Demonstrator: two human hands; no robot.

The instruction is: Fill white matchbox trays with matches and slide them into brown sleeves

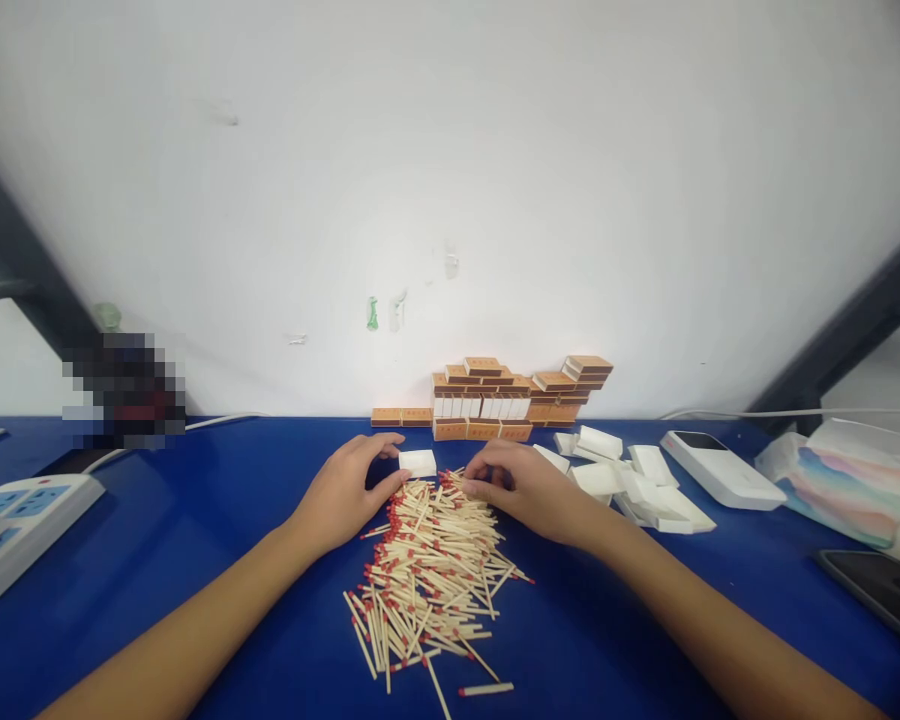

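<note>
A big heap of red-tipped matches [435,560] lies loose on the blue table between my hands. At its far edge is a small white matchbox tray [418,462]. My left hand [349,490] has the tray's left end between thumb and fingers. Across from it, my right hand [521,485] is curled over the heap's far right edge, thumb and fingertips closed on matches there. How many it holds is hidden by the fingers. One match [486,689] lies apart at the near side.
Against the white wall stand stacked brown matchboxes [484,400]. Several white trays [637,485] are piled at right, beside a white device [722,470], a plastic-wrapped pack [840,480] and a dark phone [877,590]. A power strip [34,520] lies at left.
</note>
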